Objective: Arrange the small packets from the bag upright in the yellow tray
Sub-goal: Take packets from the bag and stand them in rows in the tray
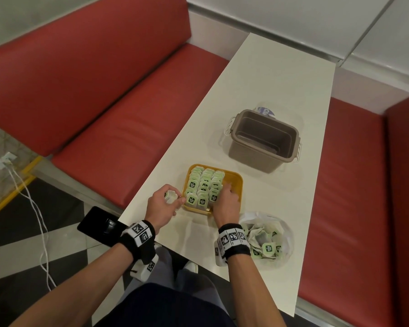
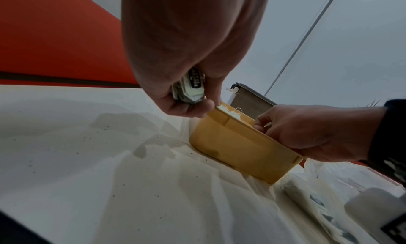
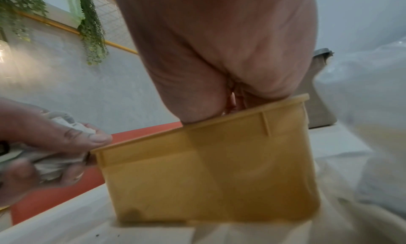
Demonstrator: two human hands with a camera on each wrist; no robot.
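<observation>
Meanwhile the left hand curled around a small bunch of packets just beside the yellow tray — three upright rows filled its left side. The right hand reached into the tray, fingers hidden — grip unclear. Loose packets lay in the bag nearby.

Red padded bench seats, white table, pale wall panels, black-and-white floor

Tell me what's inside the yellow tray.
Three rows of upright green packets fill the yellow tray's left; the right hand reaches in, its fingers hiding what they touch.
</observation>
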